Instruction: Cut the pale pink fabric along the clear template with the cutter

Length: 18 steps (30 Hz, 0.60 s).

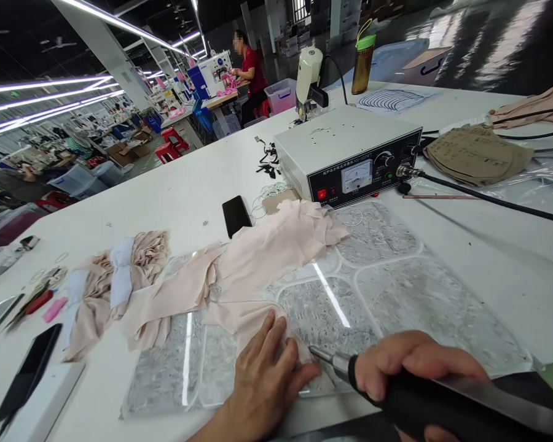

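My left hand lies flat with its fingers spread, pressing a piece of pale pink fabric against a clear-topped, grey-patterned board. In my right hand is a black ultrasonic welding handpiece, gripped round its body. Its metal tip points left and meets the fabric's edge beside my left thumb and forefinger; whether it touches cannot be made out. More pale pink fabric pieces lie in loose stacks beyond my left hand. Bundles of the same fabric, wrapped in white bands, sit farther left.
Behind the board stands a welder control box with a dial and black cable. A phone, brown fabric pieces, a bottle and a white machine head are on the table. A person sews in the background.
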{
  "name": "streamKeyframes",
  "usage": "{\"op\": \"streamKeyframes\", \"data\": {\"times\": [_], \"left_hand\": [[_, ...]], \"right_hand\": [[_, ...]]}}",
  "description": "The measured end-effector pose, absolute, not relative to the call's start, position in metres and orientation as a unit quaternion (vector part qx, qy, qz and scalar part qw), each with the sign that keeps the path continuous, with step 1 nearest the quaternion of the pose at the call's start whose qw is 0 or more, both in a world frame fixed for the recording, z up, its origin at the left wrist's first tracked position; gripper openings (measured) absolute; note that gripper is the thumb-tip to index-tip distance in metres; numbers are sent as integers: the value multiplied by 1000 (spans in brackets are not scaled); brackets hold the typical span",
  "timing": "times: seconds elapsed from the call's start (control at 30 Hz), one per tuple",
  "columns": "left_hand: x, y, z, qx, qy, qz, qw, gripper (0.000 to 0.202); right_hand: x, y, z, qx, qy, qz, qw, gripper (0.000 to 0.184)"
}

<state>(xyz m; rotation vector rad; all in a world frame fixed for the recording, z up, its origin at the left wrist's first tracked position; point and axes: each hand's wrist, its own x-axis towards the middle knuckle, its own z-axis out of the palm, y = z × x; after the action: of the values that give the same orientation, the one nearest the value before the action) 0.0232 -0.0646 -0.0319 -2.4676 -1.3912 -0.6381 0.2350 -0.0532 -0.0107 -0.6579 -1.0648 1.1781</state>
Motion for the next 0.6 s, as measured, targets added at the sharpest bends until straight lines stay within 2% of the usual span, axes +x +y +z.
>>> {"op": "streamKeyframes", "data": {"times": [0.13, 0.6], "left_hand": [[23, -64, -32, -841, -476, -233, 108, 27], [21, -66, -34, -840, -483, -230, 89, 25]], "right_hand": [[225, -47, 5, -288, -496, 524, 629, 13], [221, -43, 5, -287, -499, 533, 619, 10]]}}
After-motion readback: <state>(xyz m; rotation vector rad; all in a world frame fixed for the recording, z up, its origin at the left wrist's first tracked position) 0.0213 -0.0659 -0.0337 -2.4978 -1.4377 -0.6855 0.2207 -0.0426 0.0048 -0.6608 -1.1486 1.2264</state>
